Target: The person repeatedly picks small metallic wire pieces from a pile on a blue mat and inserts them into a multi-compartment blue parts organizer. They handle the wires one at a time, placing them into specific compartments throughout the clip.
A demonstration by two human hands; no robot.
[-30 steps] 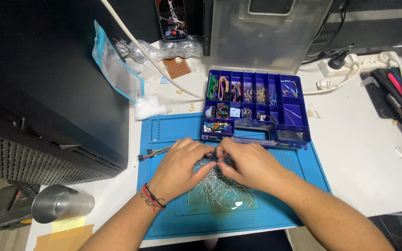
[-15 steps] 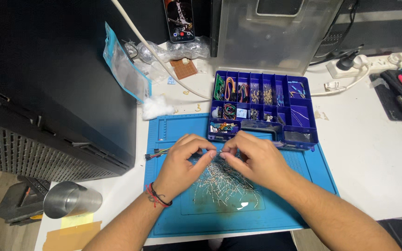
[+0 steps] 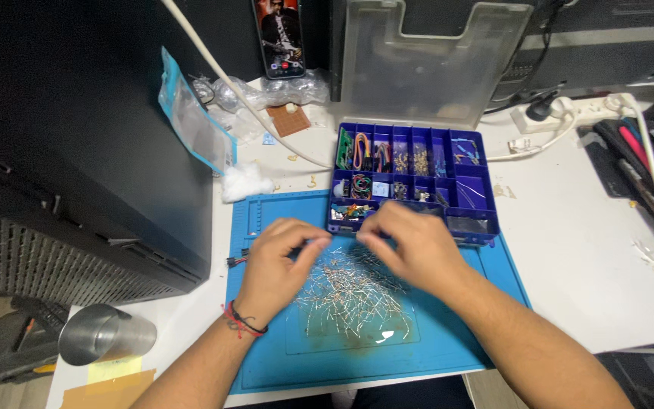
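1. Left hand [image 3: 278, 261]: palm down, fingers curled, fingertips pinched toward the right.
2. Right hand [image 3: 410, 246]: palm down, fingers bent, tips nearly meeting the left's.
3. Both forearms angle in from the near edge.

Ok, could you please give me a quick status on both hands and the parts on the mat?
Left hand, right hand: fingertips pinched over the metal pins, grip contents unclear. Pins loose on blue mat. Compartment box just behind.

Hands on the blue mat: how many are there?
2: left hand and right hand, both over the pile of metal pins on the blue mat.
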